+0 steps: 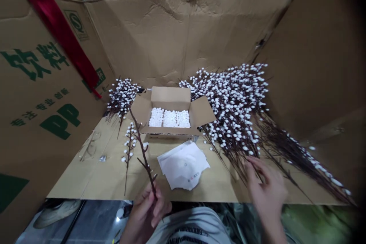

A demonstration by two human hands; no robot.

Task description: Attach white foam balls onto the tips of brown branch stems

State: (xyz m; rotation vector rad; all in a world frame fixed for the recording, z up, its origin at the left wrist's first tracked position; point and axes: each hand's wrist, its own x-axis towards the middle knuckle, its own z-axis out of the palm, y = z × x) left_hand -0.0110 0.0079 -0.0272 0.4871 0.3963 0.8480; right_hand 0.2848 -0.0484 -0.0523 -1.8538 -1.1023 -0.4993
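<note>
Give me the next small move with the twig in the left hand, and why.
Probably lay the sparse pussy-willow stem from your left hand on the cardboard sheet beside the other thin stem: it shows few white buds, unlike the dense pile by your right hand.

Gap between paper (183, 166) and stems (234, 122)

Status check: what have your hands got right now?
Left hand grips a white-budded branch. Right hand at the branch pile. White paper lies between hands.
</note>
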